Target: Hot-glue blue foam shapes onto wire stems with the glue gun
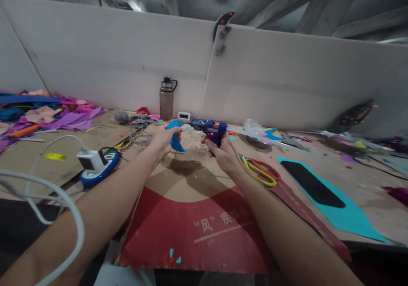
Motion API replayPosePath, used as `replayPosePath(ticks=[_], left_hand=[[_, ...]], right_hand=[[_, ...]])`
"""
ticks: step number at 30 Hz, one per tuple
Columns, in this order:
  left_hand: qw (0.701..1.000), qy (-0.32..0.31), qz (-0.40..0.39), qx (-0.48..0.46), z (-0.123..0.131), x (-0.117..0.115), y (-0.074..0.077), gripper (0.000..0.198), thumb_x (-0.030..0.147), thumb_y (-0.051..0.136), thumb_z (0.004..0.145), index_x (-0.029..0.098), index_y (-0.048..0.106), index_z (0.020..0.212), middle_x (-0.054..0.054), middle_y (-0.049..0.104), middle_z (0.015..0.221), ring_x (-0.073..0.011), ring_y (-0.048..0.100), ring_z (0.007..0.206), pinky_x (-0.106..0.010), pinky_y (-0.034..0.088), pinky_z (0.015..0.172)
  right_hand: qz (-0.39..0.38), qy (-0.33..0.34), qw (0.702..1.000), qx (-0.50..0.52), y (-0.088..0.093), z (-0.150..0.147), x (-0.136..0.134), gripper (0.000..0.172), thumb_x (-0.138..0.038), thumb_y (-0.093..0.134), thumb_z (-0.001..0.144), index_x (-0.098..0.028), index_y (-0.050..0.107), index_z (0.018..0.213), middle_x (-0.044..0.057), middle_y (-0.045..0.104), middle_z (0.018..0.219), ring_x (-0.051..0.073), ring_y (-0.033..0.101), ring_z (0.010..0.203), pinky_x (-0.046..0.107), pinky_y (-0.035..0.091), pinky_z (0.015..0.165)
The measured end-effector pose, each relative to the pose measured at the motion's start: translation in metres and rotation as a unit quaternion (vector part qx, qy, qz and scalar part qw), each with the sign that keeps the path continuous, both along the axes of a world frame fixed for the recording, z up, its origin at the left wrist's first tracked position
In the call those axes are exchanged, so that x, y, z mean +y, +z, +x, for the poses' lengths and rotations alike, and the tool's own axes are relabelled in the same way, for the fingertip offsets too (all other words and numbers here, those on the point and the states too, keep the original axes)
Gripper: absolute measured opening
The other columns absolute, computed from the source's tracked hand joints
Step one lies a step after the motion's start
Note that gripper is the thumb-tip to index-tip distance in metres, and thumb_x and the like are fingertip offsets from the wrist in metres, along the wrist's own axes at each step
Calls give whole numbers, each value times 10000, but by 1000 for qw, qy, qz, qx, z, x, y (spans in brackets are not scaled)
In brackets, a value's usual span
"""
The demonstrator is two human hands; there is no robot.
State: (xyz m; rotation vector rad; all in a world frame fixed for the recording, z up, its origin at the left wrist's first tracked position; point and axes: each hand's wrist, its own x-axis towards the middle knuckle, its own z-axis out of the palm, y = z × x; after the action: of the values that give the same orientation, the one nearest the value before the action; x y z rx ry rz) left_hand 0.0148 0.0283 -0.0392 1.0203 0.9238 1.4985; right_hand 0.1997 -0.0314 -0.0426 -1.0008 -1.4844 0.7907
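My left hand (163, 140) is closed around a curved blue foam piece (175, 138), held a little above the cardboard-covered table (178, 179). My right hand (223, 152) grips the handle of a blue hot glue gun (211, 128). The gun's nozzle points left, its tip close to the top of the blue piece. A small red light glows on the gun's body. Both hands are over the middle of the table, a short way apart.
Yellow and red scissors (259, 170) lie right of my right hand. A teal sheet (347, 213) with a black strip (312, 184) lies further right. A power strip with a white charger (95, 165) sits left. A brown bottle (166, 99) stands by the white wall. Colourful scraps (47, 116) pile at far left.
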Motion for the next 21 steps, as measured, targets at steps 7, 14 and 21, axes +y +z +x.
replayPosePath(ticks=[7, 14, 21], left_hand=[[1000, -12, -3, 11, 5, -7, 5, 151, 110, 679, 569, 153, 554, 642, 17, 542, 497, -86, 485, 429, -220, 407, 457], [1000, -6, -14, -7, 8, -12, 10, 159, 87, 675, 571, 152, 537, 615, 15, 538, 504, -79, 477, 439, -223, 424, 470], [1000, -8, -20, -16, 10, -13, 10, 152, 71, 660, 564, 147, 543, 624, 11, 547, 504, -80, 483, 439, -216, 419, 456]], right_hand=[[64, -40, 994, -74, -7, 4, 3, 234, -389, 636, 748, -210, 592, 892, 26, 634, 807, 184, 534, 698, 305, 422, 622], [76, -72, 984, -146, -12, 6, 8, 289, -392, 609, 769, -217, 575, 996, 60, 626, 852, 232, 568, 781, 362, 445, 690], [95, -117, 964, -221, -9, 4, 6, 325, -388, 574, 791, -182, 579, 1043, 109, 652, 927, 256, 590, 826, 390, 437, 770]])
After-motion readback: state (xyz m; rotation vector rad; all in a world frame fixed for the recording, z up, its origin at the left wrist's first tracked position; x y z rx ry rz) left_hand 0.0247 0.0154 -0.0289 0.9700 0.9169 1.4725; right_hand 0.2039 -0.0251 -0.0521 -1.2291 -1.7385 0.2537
